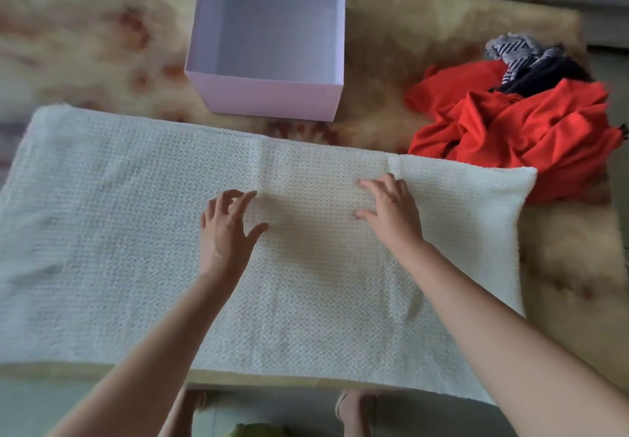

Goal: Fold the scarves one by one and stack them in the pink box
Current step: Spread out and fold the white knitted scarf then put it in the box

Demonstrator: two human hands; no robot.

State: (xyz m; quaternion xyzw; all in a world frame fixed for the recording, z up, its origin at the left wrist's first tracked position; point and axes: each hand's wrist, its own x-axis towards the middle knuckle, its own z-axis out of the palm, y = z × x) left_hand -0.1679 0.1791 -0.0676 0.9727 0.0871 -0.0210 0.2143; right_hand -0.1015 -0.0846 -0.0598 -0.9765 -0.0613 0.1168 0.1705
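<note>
The wide white open-knit scarf lies spread flat just in front of the empty pink square cardboard box. The left hand and right hand hover over it, straight in front of the box, fingers spread wide, gripping nothing; whether they touch it I cannot tell. Smooth the creases outward, then fold the ends in evenly to box width. The crumpled red cloth scarf waits right of the box
</note>
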